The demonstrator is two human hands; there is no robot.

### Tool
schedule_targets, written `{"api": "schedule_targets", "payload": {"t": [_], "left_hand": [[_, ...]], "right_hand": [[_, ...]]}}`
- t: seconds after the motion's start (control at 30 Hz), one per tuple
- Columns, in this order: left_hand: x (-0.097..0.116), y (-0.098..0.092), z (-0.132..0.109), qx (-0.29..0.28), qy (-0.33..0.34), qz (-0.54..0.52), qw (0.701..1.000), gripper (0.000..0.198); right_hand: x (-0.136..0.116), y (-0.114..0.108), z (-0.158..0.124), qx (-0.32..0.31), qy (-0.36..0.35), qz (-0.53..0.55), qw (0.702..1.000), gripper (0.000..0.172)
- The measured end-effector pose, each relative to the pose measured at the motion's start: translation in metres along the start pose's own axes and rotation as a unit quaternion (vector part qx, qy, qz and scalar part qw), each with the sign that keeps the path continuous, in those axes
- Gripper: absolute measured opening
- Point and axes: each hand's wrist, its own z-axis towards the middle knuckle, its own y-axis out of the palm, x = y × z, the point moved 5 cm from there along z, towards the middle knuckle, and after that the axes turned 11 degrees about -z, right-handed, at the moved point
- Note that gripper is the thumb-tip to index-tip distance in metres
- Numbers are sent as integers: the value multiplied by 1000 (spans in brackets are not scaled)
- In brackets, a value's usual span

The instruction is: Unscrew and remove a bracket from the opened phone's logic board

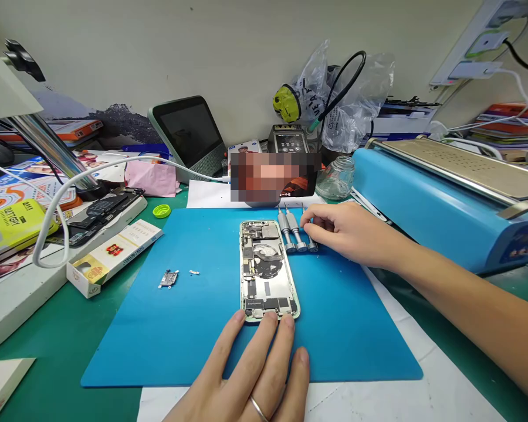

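An opened phone (pixel 269 275) lies on a blue mat (pixel 193 346), its inner parts showing. My left hand (pixel 250 375), wearing a ring, rests with spread fingers at the phone's near edge; the fingertips touch that edge. To the right of the phone, three grey screwdrivers (pixel 295 232) lie side by side. My right hand (pixel 343 231) has its thumb and fingers closed on the rightmost screwdriver (pixel 311 241), partly hiding it. On the mat's left side are a small metal bracket (pixel 169 278) and a tiny loose part (pixel 194 272).
A blue machine (pixel 422 199) stands at the right, beside a glass jar (pixel 337 179). Behind the mat are a screen device (pixel 189 132) and a pixelated item. On the left are a cigarette box (pixel 114 258), a green cap (pixel 161 211) and a white cable (pixel 92 170).
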Motion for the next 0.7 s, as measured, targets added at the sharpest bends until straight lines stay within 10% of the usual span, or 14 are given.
{"api": "schedule_targets", "payload": {"t": [0.7], "left_hand": [[-1,0,-1,-28,13,-15,999,45]], "right_hand": [[-8,-1,-1,23,-17,28,999,22]]}}
